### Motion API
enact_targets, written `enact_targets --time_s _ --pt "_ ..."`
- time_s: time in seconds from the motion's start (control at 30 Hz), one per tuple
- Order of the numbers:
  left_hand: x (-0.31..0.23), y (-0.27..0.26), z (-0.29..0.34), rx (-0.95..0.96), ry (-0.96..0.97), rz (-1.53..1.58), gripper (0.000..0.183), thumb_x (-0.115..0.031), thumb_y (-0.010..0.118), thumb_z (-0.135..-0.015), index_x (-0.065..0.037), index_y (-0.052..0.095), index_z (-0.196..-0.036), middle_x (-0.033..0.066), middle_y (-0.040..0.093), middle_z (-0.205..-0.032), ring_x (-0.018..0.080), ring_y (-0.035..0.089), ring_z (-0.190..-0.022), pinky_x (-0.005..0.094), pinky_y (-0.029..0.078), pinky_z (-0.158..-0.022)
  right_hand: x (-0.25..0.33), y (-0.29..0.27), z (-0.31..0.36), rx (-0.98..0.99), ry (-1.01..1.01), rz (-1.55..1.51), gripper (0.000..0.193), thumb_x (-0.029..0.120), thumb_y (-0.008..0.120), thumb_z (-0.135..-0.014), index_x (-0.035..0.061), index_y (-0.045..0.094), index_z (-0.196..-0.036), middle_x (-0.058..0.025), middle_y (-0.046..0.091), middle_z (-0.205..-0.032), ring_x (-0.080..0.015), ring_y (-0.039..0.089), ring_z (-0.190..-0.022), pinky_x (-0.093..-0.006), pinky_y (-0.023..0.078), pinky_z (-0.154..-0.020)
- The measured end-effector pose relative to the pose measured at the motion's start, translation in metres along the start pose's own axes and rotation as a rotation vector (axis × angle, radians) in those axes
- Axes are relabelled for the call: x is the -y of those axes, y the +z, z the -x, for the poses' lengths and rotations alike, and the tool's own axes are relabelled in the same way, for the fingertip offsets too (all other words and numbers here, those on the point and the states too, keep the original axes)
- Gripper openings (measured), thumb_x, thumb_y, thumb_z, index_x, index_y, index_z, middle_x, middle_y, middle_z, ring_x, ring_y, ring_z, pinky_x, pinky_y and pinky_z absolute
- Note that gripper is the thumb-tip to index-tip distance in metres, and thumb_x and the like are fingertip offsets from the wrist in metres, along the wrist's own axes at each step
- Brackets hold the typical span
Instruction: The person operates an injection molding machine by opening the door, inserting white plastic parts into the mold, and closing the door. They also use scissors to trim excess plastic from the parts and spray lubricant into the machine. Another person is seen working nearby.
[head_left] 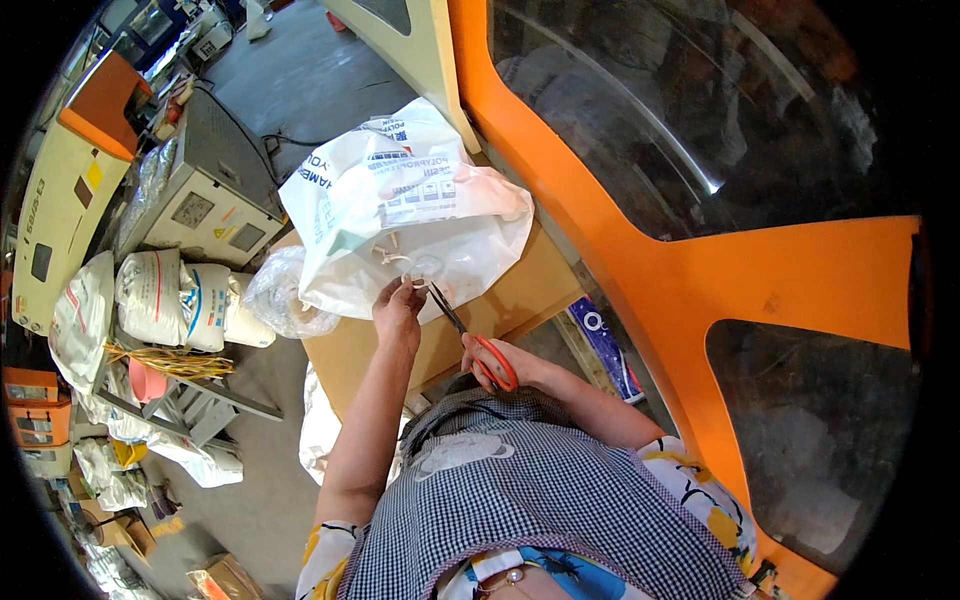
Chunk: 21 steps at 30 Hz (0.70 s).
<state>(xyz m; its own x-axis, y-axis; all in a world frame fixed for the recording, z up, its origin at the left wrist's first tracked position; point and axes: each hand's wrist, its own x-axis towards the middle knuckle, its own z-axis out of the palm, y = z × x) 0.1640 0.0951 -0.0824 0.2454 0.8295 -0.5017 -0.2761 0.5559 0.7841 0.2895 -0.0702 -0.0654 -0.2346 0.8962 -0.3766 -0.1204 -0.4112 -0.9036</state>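
1. Machine housing (75,190), cream and orange, at the far left.
2. White sacks (150,300), full and standing close together, on the left beside a grey cabinet (215,190) that bears a yellow warning sign.
3. Grey stand (205,415), nearer on the left, carrying a pink container (147,380) and a bundle of straw-coloured strips (180,362).
4. Clear plastic bundle (290,295), crumpled, touching the left side of the white bag.
5. White bag (410,190), printed and translucent, lying at the centre on a brown cardboard surface (545,275); its mouth gapes toward the person, and small pale parts (390,246) show there.
6. Left hand (398,308), at the near edge of the bag: thumb and fingers pinch a small white piece (420,284), its outline partly hidden by the fingertips.
7. Scissors (453,317), just right of the left hand — dark blades, red handles — with the tips near the pinched piece; whether they touch it cannot be told.
8. Right hand (488,360), fingers curled around the scissor handles.
9. Checked apron (540,470), worn by the person, in the near centre.
10. Blue package (605,345), right of the cardboard.
11. Orange frame (620,240) with dark windows, filling the right.
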Motion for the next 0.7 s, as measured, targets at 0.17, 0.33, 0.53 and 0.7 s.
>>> enact_targets --time_s 0.17,0.33,0.53,0.7 --pt "-0.001 0.011 0.009 0.013 -0.002 -0.008 0.014 -0.011 0.053 -0.090 -0.002 0.049 -0.100 0.0094 0.064 -0.092 0.0182 0.062 -0.080 0.0255 0.041 -0.061 0.012 0.005 0.006 -0.070 0.083 -0.022 0.080 0.070 0.023 -0.085 -0.0037 0.054 -0.082 -0.0039 0.050 -0.047 -0.0141 0.050 -0.043 -0.0247 0.041 -0.046" --pt "0.002 0.019 0.024 0.022 0.039 0.095 0.013 -0.008 0.057 -0.087 -0.002 0.048 -0.095 0.0097 0.063 -0.093 0.0214 0.063 -0.086 0.0270 0.044 -0.065 0.001 -0.001 -0.007 -0.176 -0.006 -0.004 0.072 0.067 0.032 -0.086 -0.0008 0.054 -0.074 -0.0033 0.048 -0.046 -0.0136 0.050 -0.040 -0.0267 0.041 -0.039" --pt "0.003 0.017 0.027 -0.021 0.040 0.237 0.012 -0.003 0.059 -0.086 0.000 0.048 -0.090 0.0119 0.059 -0.094 0.0283 0.062 -0.091 0.0316 0.050 -0.071 0.022 -0.003 -0.014 -0.226 -0.079 0.116 0.082 0.071 0.025 -0.084 -0.0035 0.055 -0.070 -0.0034 0.049 -0.043 -0.0132 0.050 -0.037 -0.0254 0.040 -0.039" --pt "0.000 0.016 0.028 -0.005 0.053 0.275 0.009 -0.002 0.057 -0.086 0.002 0.049 -0.089 0.0131 0.060 -0.092 0.0304 0.062 -0.095 0.0320 0.051 -0.073 0.034 -0.003 -0.015 -0.241 -0.057 0.161 0.081 0.071 0.027 -0.084 -0.0033 0.055 -0.069 -0.0030 0.049 -0.041 -0.0129 0.049 -0.036 -0.0247 0.039 -0.038"
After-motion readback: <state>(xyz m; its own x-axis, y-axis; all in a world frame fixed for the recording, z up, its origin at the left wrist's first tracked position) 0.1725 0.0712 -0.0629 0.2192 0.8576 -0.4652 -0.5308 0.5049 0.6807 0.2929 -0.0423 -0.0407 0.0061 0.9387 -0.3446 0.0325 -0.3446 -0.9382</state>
